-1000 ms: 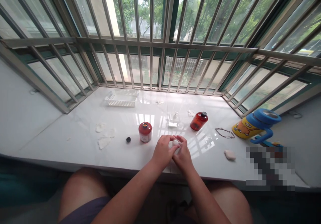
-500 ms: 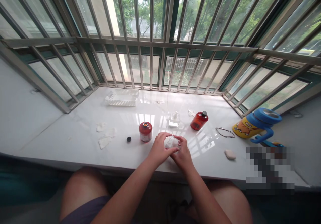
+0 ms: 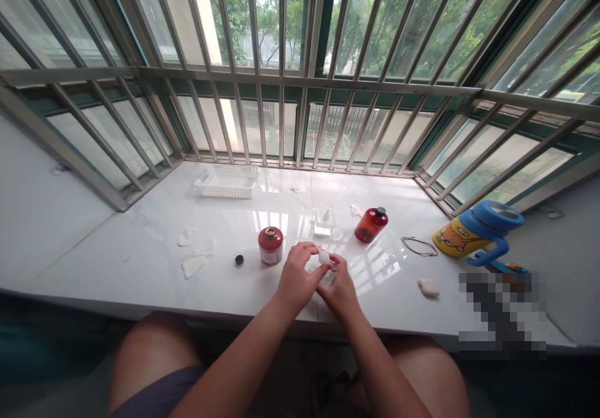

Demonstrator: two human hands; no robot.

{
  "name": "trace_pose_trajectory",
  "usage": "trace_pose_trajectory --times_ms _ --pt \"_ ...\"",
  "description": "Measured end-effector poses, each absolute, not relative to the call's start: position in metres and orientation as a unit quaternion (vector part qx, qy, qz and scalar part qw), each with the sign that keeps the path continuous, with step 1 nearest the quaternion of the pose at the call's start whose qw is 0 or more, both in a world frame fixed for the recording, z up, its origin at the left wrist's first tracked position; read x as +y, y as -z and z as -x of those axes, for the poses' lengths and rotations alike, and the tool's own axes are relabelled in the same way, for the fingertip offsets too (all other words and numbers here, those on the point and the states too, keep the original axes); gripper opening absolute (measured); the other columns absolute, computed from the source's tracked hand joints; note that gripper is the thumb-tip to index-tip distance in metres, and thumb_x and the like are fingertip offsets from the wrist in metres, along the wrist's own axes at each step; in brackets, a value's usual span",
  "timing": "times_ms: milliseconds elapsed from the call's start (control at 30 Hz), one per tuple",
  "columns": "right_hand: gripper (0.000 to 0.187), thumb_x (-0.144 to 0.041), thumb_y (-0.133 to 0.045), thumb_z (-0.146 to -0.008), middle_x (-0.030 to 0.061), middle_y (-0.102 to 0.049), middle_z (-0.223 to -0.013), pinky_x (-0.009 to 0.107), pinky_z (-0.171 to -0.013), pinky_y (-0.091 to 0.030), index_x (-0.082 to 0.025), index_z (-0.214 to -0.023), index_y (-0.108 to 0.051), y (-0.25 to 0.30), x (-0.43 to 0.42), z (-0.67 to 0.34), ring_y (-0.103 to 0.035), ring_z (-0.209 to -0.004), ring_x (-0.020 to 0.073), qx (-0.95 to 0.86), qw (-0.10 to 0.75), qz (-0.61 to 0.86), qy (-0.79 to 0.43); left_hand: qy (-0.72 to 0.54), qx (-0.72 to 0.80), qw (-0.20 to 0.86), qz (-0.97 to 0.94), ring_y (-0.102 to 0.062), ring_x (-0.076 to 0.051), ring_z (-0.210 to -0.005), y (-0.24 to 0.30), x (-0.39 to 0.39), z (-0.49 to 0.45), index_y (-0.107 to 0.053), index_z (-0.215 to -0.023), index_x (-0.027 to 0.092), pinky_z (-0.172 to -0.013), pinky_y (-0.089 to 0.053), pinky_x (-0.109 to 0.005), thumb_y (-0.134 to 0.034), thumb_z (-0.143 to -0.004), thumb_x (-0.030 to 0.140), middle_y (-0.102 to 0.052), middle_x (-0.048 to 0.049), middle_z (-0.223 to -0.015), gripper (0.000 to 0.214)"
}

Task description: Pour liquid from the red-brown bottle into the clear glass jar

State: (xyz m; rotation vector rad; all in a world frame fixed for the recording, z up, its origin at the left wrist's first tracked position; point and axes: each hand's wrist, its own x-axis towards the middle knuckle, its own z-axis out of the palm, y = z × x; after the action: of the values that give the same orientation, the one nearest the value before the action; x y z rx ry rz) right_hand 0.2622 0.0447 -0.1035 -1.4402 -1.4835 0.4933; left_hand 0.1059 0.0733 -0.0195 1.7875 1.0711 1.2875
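My left hand (image 3: pixel 299 273) and my right hand (image 3: pixel 341 285) are close together above the near edge of the white counter. Between the fingertips shows a small round whitish piece (image 3: pixel 324 256), pinched by my left hand. Below it, my right hand is curled around a clear container (image 3: pixel 329 275), largely hidden by the fingers. Left of my hands stands an uncapped red-brown bottle (image 3: pixel 270 246) with a pale label. Its likely black cap (image 3: pixel 239 260) lies beside it on the counter.
A capped red-brown bottle (image 3: pixel 371 225), a clear pump bottle (image 3: pixel 324 223) and a white basket (image 3: pixel 227 182) are farther back. Crumpled tissues (image 3: pixel 194 255) lie left. At right are a cord loop (image 3: pixel 419 247), a beige pad (image 3: pixel 428 288) and a blue-yellow flask (image 3: pixel 478 233). Window bars (image 3: pixel 300 84) bound the back.
The whitish round piece now shows at the top between my fingertips, where the clear container showed before. My left fingers have shifted slightly upward. The bottles stay in place.
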Motion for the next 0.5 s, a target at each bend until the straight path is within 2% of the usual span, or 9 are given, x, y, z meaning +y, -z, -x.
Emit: trace_pose_trajectory --times_ms 200,367,500 --pt "0.065 -0.045 -0.081 -0.083 0.0106 -0.066 -0.136 0.052 -0.102 -0.06 -0.029 -0.139 -0.051 0.102 0.045 -0.261 -0.07 -0.122 0.0321 -0.607 0.492 0.591 -0.2 -0.484 0.408 0.312 -0.709 -0.069 -0.029 -0.115 0.017 0.067 -0.104 -0.074 -0.108 0.024 -0.104 -0.057 -0.049 -0.083 -0.09 0.029 -0.071 -0.0106 -0.119 0.02" --pt "0.06 -0.04 -0.078 -0.082 0.0118 -0.066 -0.132 0.054 -0.104 -0.059 -0.027 -0.135 -0.053 0.104 0.046 -0.261 -0.069 -0.12 0.0333 -0.601 0.509 0.586 -0.193 -0.443 0.386 0.266 -0.764 -0.065 -0.032 -0.123 0.011 0.056 -0.11 -0.076 -0.117 0.03 -0.108 -0.055 -0.055 -0.077 -0.092 0.017 -0.069 -0.0108 -0.128 0.028" --pt "0.062 -0.038 -0.079 -0.084 0.0119 -0.064 -0.139 0.054 -0.105 -0.059 -0.029 -0.138 -0.051 0.105 0.044 -0.262 -0.068 -0.124 0.0327 -0.599 0.51 0.575 -0.227 -0.459 0.352 0.28 -0.766 -0.066 -0.03 -0.122 0.005 0.044 -0.103 -0.075 -0.12 0.028 -0.106 -0.059 -0.051 -0.076 -0.093 0.017 -0.069 -0.0114 -0.127 0.029"
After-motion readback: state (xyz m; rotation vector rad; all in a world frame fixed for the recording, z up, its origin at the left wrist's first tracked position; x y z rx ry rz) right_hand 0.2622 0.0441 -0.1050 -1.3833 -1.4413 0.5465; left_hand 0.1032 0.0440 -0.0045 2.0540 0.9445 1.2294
